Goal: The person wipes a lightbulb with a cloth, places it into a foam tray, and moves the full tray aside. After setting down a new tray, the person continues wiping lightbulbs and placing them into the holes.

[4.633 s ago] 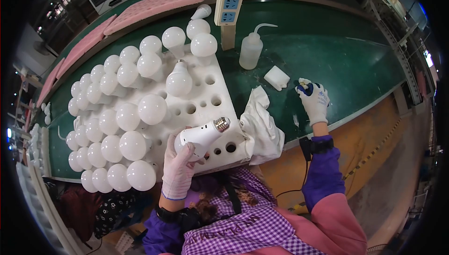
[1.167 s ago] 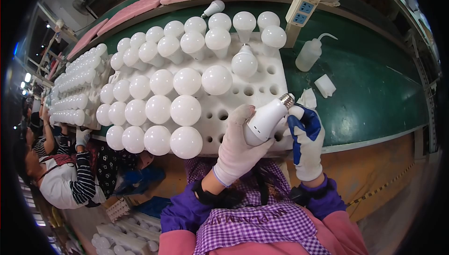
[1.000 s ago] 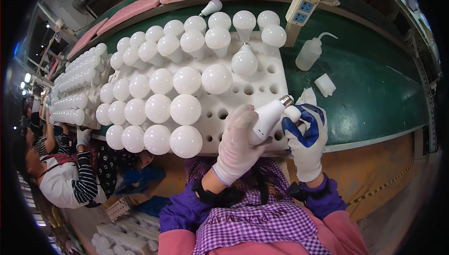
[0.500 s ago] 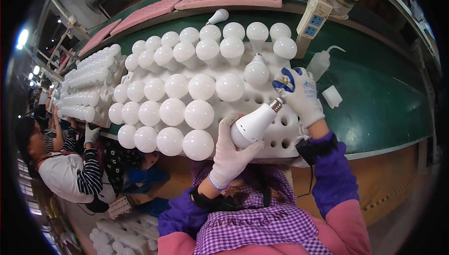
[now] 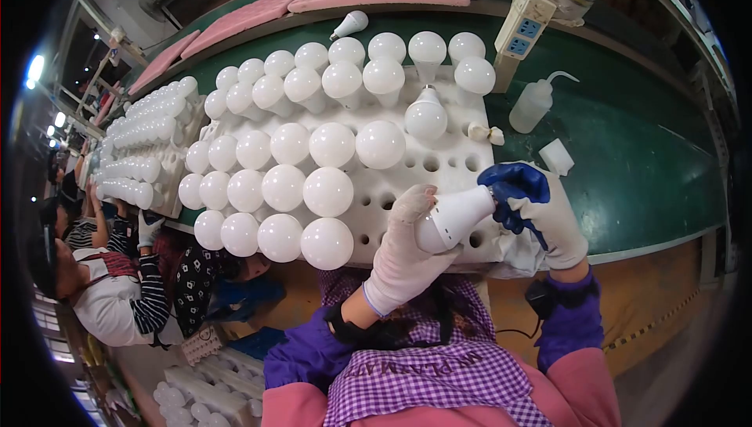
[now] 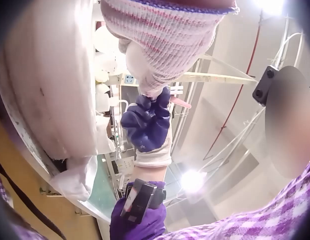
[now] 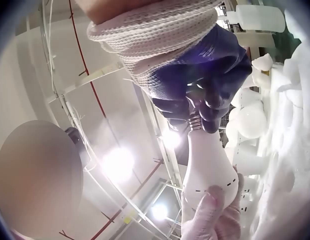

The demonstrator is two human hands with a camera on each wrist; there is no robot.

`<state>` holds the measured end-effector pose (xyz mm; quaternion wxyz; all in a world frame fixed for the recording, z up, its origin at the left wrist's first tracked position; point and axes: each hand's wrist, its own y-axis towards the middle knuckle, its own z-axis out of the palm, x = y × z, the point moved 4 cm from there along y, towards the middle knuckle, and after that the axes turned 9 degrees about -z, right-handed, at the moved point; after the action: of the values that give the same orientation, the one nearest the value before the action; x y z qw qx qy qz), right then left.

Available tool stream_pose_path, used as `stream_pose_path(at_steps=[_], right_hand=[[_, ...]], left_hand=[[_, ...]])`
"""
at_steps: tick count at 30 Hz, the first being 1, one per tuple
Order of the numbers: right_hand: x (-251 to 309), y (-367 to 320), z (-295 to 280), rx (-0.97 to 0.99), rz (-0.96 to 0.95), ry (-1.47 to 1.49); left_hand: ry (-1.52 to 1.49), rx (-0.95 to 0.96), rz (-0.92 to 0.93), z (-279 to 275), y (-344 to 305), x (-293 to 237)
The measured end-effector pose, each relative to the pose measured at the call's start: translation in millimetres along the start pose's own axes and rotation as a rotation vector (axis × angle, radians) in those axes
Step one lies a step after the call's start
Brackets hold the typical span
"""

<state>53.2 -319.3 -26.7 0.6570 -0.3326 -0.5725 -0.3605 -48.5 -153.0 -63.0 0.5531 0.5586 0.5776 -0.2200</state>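
My left hand [image 5: 411, 247], in a white knit glove, grips a white LED light bulb [image 5: 460, 214] round its dome. The bulb is tilted, its screw base toward the right. My right hand [image 5: 540, 206], in a white glove with a blue coated palm, pinches the metal screw base [image 7: 195, 121] between curled fingers and thumb. In the left wrist view the blue-coated fingers [image 6: 145, 125] meet the bulb's end beyond the left glove. Below the bulb lies a white foam tray [image 5: 462, 180] with rows of bulbs. A small whitish wad [image 5: 486, 134] rests at its right edge.
A squeeze bottle [image 5: 531, 106] and a white block [image 5: 555, 157] stand on the green table [image 5: 627, 161]. A socket post [image 5: 521, 31] rises behind the tray. A white cloth [image 5: 521, 253] hangs at the front edge. Another person [image 5: 110, 294] works at left.
My right hand has let go of the small wad at the tray's right edge and come down to the bulb's screw base. The left hand still holds the bulb, now tilted further right.
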Motion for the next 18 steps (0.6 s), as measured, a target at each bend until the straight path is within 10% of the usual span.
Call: stream_pose_path(at_steps=[5, 12, 18], right_hand=[[12.0, -19.8, -41.1, -0.204, -0.042, -0.232], [44.8, 27.2, -180.1, -0.882, -0.432, -1.357], [41.5, 37.3, -128.2, -0.682, -0.461, -0.577]], left_hand=[[0.248, 0.255, 0.065, 4.9, 12.7, -23.0], [0.925, 0.32, 0.178, -56.0, 82.5, -46.5], [1.105, 0.575, -0.007, -60.0, 121.7, -5.0]])
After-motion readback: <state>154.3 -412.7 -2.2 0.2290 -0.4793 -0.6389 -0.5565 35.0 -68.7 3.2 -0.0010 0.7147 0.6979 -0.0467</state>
